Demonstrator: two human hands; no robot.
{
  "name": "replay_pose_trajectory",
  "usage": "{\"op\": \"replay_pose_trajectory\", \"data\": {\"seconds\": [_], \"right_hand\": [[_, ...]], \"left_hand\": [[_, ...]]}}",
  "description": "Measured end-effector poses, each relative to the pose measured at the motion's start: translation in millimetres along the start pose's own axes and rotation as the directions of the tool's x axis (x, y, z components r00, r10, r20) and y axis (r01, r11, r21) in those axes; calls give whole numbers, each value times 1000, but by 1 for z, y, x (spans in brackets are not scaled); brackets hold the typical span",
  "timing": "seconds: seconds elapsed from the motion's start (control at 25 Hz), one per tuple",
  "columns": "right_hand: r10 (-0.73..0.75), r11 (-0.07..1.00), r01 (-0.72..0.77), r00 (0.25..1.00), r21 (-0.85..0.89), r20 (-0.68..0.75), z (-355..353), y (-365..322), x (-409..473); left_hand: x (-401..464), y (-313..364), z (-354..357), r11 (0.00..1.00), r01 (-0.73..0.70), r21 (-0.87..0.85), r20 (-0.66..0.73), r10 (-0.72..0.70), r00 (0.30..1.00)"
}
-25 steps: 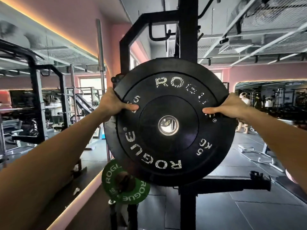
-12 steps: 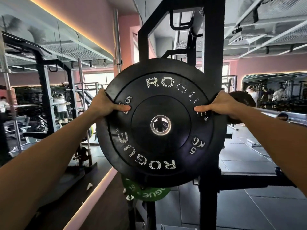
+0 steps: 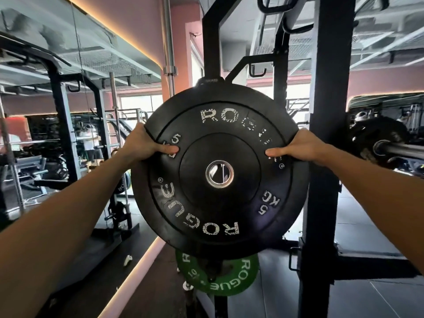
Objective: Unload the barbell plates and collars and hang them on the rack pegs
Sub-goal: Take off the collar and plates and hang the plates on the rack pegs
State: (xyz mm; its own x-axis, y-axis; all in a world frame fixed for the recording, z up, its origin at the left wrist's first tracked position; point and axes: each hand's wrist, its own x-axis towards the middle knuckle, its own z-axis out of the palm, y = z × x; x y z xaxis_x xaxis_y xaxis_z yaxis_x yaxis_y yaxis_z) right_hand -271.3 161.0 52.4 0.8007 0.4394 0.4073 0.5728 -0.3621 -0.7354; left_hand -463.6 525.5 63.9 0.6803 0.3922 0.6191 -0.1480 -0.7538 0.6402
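A round black rubber 5 kg bumper plate (image 3: 220, 175) w/ a steel centre ring is held upright at chest height, gripped by the left hand (image 3: 143, 143) and right hand (image 3: 298, 145) at opposite edges, thumbs pressed on its face. Behind the grip stands a black steel rack upright (image 3: 325, 134); below it, a green 10 kg plate (image 3: 231, 281) is seen.

The plate (image 3: 220, 175) stands upright at the middle, in front of the rack (image 3: 325, 134). The left hand (image 3: 143, 145) grips its rim at 10 o'clock, the right hand (image 3: 300, 146) at 2 o'clock. A second plate (image 3: 229, 278) hangs just below, at 6 o'clock. A bar (image 3: 399, 150) lies at 3 o'clock, behind the rack
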Motion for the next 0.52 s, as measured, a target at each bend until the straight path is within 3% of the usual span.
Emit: {"op": "replay_pose_trajectory", "data": {"seconds": [0.52], "right_hand": [[155, 976, -171, 980, -132, -127, 98, 44, 122]], "left_hand": [[129, -152, 48, 998, 61, -12, 71, -60, 996]]}}
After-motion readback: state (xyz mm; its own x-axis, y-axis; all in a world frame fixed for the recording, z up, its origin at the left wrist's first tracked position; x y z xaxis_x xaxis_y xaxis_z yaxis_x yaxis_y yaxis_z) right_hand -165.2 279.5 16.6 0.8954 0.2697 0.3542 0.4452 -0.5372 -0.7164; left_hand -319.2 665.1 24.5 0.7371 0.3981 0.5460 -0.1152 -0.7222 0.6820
